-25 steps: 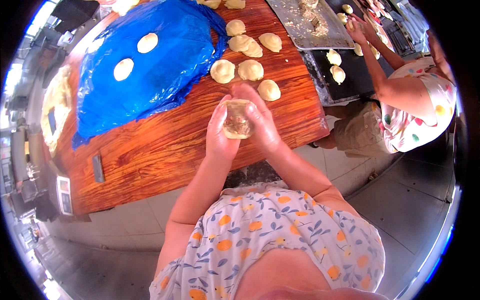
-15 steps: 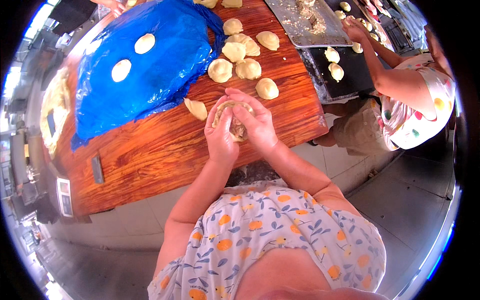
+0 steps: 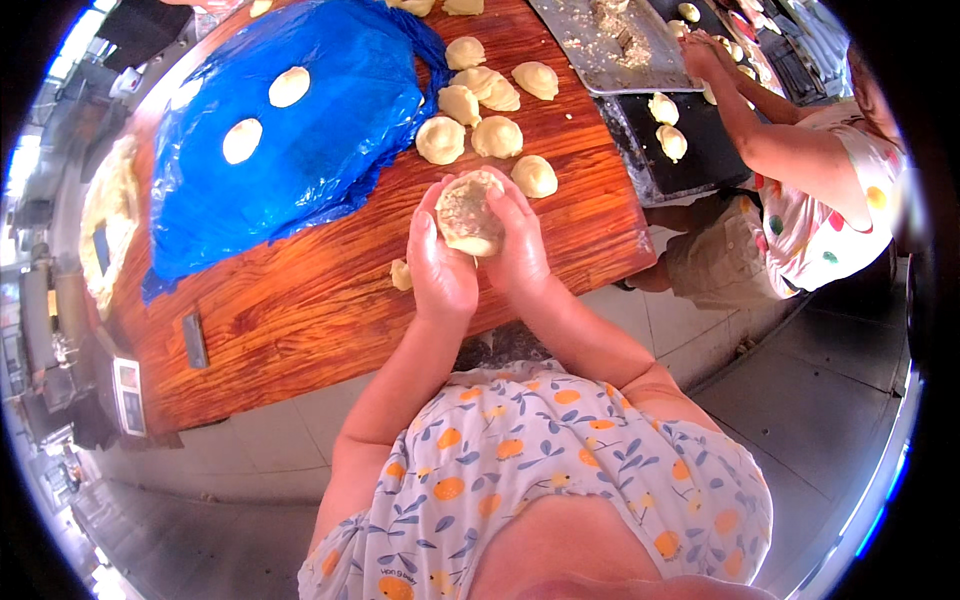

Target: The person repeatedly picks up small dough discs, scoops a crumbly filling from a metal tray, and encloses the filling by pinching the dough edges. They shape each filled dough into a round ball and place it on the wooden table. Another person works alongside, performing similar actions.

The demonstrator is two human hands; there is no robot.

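My left hand and my right hand cup a round dough piece, pale at the rim, with speckled filling showing on top. My right thumb presses along its edge. A small dough scrap lies on the wooden table just left of my left hand, partly hidden by it. Several pale filled dough rounds lie beyond my hands, near a blue plastic sheet that has dough discs on it.
A co-worker works at the right by a metal tray with crumbly filling and a dark tray holding dough rounds. Another person's hand shows at top left. A dark bar lies on the table's left part.
Half a second ago my thumbs were folded over the dough; now they are apart, showing its top. The scrap left of my hands has moved nearer me since then.
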